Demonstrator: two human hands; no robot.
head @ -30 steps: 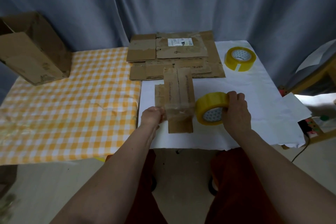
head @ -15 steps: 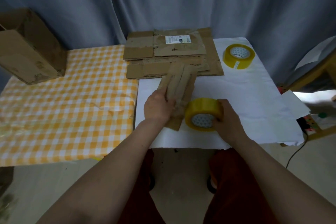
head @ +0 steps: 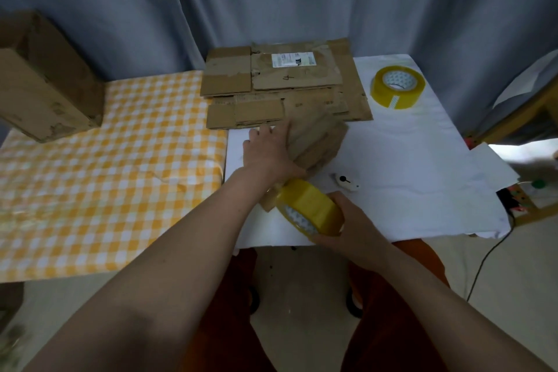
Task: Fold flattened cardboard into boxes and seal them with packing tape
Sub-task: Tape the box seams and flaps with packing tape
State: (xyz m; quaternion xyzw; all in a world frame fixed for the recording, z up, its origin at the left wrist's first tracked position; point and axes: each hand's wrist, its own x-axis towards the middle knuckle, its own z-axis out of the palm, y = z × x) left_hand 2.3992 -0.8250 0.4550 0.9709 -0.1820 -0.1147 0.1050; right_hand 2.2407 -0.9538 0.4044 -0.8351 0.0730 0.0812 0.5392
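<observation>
Left hand (head: 268,154) is pressing flat, fingers straight, on the small box (head: 317,142) near the bench's front edge. Right hand (head: 347,220) is gripping the tape roll (head: 308,208) beside it. Risk: tape may be wrinkling or self-sticking if tension slackens.

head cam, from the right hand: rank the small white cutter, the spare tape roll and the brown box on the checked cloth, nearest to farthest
From the right hand, which grips a tape roll:
1. small white cutter, just beyond it on the white sheet.
2. spare tape roll, far right of the sheet.
3. brown box, far left on the checked cloth.
</observation>
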